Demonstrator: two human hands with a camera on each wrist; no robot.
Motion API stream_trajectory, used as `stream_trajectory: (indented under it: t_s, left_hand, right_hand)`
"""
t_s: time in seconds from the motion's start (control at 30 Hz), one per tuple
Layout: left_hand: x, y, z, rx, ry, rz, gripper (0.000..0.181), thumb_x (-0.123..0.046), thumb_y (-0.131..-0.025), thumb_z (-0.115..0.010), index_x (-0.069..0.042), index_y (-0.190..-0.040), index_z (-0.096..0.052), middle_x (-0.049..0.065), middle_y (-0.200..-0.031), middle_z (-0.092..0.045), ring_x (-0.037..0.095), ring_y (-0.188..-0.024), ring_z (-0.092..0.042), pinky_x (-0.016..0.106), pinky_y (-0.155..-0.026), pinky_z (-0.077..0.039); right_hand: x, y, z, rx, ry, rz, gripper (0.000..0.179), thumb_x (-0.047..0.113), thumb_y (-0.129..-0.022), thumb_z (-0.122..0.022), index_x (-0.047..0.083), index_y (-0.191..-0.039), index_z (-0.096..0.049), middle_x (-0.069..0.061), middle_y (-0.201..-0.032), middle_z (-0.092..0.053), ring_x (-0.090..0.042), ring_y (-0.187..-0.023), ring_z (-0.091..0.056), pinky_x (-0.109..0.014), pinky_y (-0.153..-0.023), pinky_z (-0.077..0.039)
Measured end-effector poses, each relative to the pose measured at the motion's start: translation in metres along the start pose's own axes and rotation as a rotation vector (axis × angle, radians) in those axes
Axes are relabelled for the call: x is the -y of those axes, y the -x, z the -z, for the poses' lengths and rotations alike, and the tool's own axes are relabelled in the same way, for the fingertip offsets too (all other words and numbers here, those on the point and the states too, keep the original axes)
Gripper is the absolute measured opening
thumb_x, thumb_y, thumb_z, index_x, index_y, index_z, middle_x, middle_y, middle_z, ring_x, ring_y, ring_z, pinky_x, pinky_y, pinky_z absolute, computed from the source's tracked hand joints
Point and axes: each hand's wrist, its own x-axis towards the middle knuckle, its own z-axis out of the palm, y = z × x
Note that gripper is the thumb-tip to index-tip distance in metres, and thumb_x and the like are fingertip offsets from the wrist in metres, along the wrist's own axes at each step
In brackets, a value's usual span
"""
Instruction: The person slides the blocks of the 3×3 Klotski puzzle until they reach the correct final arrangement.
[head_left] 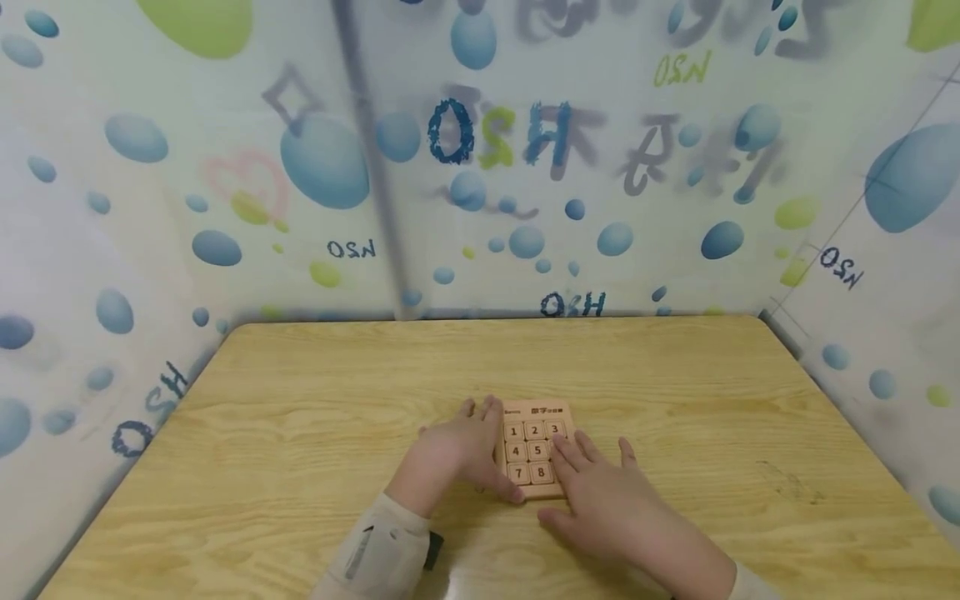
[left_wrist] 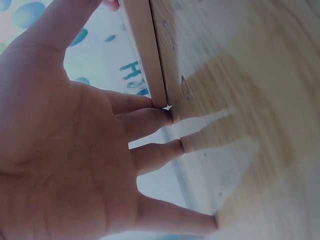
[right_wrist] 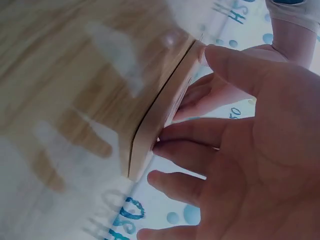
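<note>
A square wooden number slide puzzle (head_left: 536,406) lies on the table, its top strip printed and its numbered tiles (head_left: 535,451) facing up. Along its left edge rests my left hand (head_left: 467,450), thumb at the near left corner and index finger by the far one. The left wrist view shows that hand's fingers (left_wrist: 155,155) straight, with tips down at the tabletop beside the puzzle's side. My right hand (head_left: 603,496) reaches over the right column, straight fingertips touching the tiles there and hiding some of them. Its thumb points toward the puzzle's near edge.
The light wood table (head_left: 337,375) has rounded far corners. Behind it and at both sides hang pale wall sheets (head_left: 645,267) with blue and green drops and lettering. A pale cuff with a strap (head_left: 386,546) covers the left wrist.
</note>
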Motion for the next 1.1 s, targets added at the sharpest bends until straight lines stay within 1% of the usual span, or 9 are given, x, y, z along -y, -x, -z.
stream_trajectory:
  t_s: [0.2,0.27,0.37,0.43,0.53,0.67,0.8,0.93,1.1]
  left_hand:
    - [0.000,0.000,0.002,-0.001,0.009,0.000,0.142,-0.068,-0.068,-0.093,-0.014,-0.172,-0.015,0.004,-0.180,-0.017,0.034,-0.168,-0.016,0.088,-0.118,-0.019]
    - [0.000,0.000,0.002,-0.004,0.008,-0.002,0.141,-0.068,-0.068,-0.093,-0.013,-0.172,-0.015,0.004,-0.180,-0.018,0.034,-0.168,-0.016,0.088,-0.118,-0.020]
    - [0.001,0.001,0.003,-0.007,0.009,-0.004,0.141,-0.067,-0.068,-0.093,-0.013,-0.172,-0.016,0.005,-0.180,-0.018,0.034,-0.168,-0.016,0.088,-0.118,-0.020]
    - [0.002,0.001,0.003,-0.012,0.008,-0.003,0.141,-0.067,-0.068,-0.093,-0.013,-0.172,-0.016,0.005,-0.180,-0.019,0.034,-0.168,-0.017,0.087,-0.119,-0.021]
    - [0.004,0.001,0.004,-0.015,0.009,0.001,0.140,-0.066,-0.068,-0.093,-0.013,-0.172,-0.015,0.004,-0.180,-0.019,0.034,-0.168,-0.017,0.085,-0.120,-0.021]
    - [0.004,0.001,0.005,-0.007,0.004,-0.001,0.140,-0.068,-0.070,-0.092,-0.012,-0.172,-0.015,0.004,-0.180,-0.018,0.034,-0.168,-0.017,0.085,-0.121,-0.021]
    - [0.003,0.002,0.004,0.000,-0.007,0.000,0.140,-0.069,-0.070,-0.091,-0.012,-0.172,-0.015,0.004,-0.180,-0.019,0.034,-0.168,-0.018,0.086,-0.120,-0.023]
    - [0.003,0.001,0.003,0.003,-0.006,0.002,0.139,-0.069,-0.070,-0.091,-0.012,-0.172,-0.015,0.004,-0.180,-0.019,0.034,-0.168,-0.018,0.086,-0.120,-0.023]
    - [0.001,0.002,0.003,-0.002,0.000,-0.001,0.140,-0.068,-0.068,-0.092,-0.013,-0.172,-0.016,0.004,-0.180,-0.019,0.033,-0.168,-0.018,0.085,-0.120,-0.023]
  right_hand:
    - [-0.002,0.013,0.008,0.101,0.007,-0.013,0.087,0.070,-0.094,-0.064,0.009,-0.156,-0.055,-0.004,-0.169,-0.046,-0.038,-0.162,-0.032,-0.082,-0.126,-0.007]
    - [-0.003,0.016,0.012,0.099,0.012,-0.019,0.088,0.071,-0.094,-0.063,0.008,-0.155,-0.055,-0.005,-0.168,-0.047,-0.040,-0.162,-0.033,-0.083,-0.125,-0.007]
    - [-0.006,0.019,0.016,0.059,0.017,-0.034,0.086,0.071,-0.096,-0.062,0.008,-0.155,-0.056,-0.006,-0.169,-0.046,-0.040,-0.162,-0.032,-0.084,-0.124,-0.008]
    - [-0.007,0.017,0.018,0.041,0.014,-0.025,0.085,0.070,-0.097,-0.062,0.009,-0.156,-0.055,-0.006,-0.170,-0.044,-0.039,-0.162,-0.032,-0.084,-0.124,-0.009]
    - [-0.006,0.012,0.016,0.040,-0.008,0.017,0.084,0.069,-0.097,-0.062,0.010,-0.157,-0.053,-0.004,-0.170,-0.044,-0.037,-0.163,-0.031,-0.082,-0.125,-0.012]
    - [0.000,0.005,0.009,0.058,-0.030,0.089,0.086,0.068,-0.098,-0.062,0.011,-0.161,-0.047,-0.001,-0.174,-0.037,-0.035,-0.165,-0.027,-0.081,-0.126,-0.013]
    - [0.005,0.001,0.003,0.065,-0.030,0.121,0.088,0.067,-0.098,-0.062,0.012,-0.164,-0.042,0.001,-0.176,-0.030,-0.033,-0.166,-0.023,-0.079,-0.128,-0.013]
    - [0.006,0.000,0.003,0.059,-0.028,0.102,0.086,0.065,-0.098,-0.063,0.012,-0.164,-0.043,0.000,-0.176,-0.031,-0.034,-0.166,-0.024,-0.079,-0.128,-0.012]
    - [-0.002,0.002,0.010,0.069,-0.011,0.027,0.081,0.063,-0.099,-0.064,0.012,-0.160,-0.050,-0.001,-0.173,-0.040,-0.038,-0.165,-0.027,-0.082,-0.126,-0.013]
